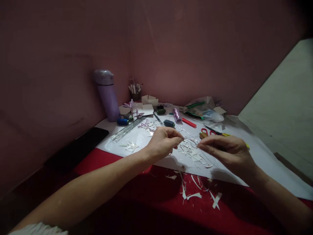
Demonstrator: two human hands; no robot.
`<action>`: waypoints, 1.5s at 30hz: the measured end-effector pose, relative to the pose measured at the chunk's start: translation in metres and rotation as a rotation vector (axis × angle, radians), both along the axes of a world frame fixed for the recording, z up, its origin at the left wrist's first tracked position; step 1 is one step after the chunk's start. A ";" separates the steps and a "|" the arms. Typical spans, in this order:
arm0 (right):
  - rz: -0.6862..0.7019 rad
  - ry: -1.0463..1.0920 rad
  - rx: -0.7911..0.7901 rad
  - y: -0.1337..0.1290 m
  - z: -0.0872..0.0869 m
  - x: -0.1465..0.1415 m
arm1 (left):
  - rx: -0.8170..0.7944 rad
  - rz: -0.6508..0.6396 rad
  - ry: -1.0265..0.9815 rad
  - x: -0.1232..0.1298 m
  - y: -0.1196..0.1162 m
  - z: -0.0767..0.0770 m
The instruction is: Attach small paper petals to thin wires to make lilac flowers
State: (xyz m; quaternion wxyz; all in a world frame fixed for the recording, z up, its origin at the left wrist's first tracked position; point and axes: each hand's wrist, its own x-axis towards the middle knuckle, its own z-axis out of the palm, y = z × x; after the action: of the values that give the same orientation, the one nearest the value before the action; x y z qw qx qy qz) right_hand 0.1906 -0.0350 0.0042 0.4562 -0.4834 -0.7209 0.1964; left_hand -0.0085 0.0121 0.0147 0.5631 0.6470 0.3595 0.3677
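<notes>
Well, pink walls (pixel 183 58) rise behind my table, which is draped in a red cloth (pixel 151 202) with a big white sheet (pixel 259 156) spread over it. At the left edge lies a flat black thing (pixel 80 143), and just beyond it a purple bottle (pixel 109 98) leans in my view. My left hand (pixel 163 142) and right hand (pixel 227 150) hang over the middle of the sheet, near each other but apart, thumb and forefinger of each pinched together. Toward the back, on the right, a clear plastic bag (pixel 207 109) sits by green-handled pliers (pixel 195 105); to the left are a bundle of thin wires (pixel 128 128), a cup of pens (pixel 135 95) and some white cards (pixel 148 110). A shiny purple spool (pixel 177 116) lies near a red bar (pixel 189 122), with a blue spool (pixel 123 121) farther left. Small purple flowers (pixel 132 104) stand among these. Paper scraps (pixel 189 148) litter the sheet below my fingertips, and more strips (pixel 195 195) have landed on the cloth. Smallest of all, a fine strand (pixel 192 137) runs between my two pinches, gripped at both; I can't tell if it's thread or wire.
</notes>
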 end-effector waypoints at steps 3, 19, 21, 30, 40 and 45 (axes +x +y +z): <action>0.042 -0.012 -0.070 0.004 -0.002 -0.002 | -0.060 -0.074 -0.145 -0.002 0.002 -0.002; 0.059 0.032 -0.187 0.002 0.006 -0.001 | -0.118 -0.006 -0.146 -0.003 0.005 -0.002; 0.024 0.045 -0.197 0.007 0.002 0.001 | -0.151 -0.042 -0.191 -0.003 0.006 -0.003; 0.038 0.132 -0.170 0.004 0.014 0.006 | 0.016 -0.083 0.057 0.001 0.002 -0.005; -0.027 0.174 -0.204 0.014 0.012 0.007 | -0.085 -0.345 -0.092 -0.002 0.003 -0.007; 0.130 0.178 -0.248 0.002 0.017 0.007 | -0.050 -0.031 -0.026 0.000 0.004 -0.005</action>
State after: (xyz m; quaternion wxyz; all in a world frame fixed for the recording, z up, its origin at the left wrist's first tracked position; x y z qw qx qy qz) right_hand 0.1976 -0.0329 0.0212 0.4412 -0.4693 -0.6775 0.3550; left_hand -0.0084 0.0160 0.0094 0.5893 0.6334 0.3513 0.3580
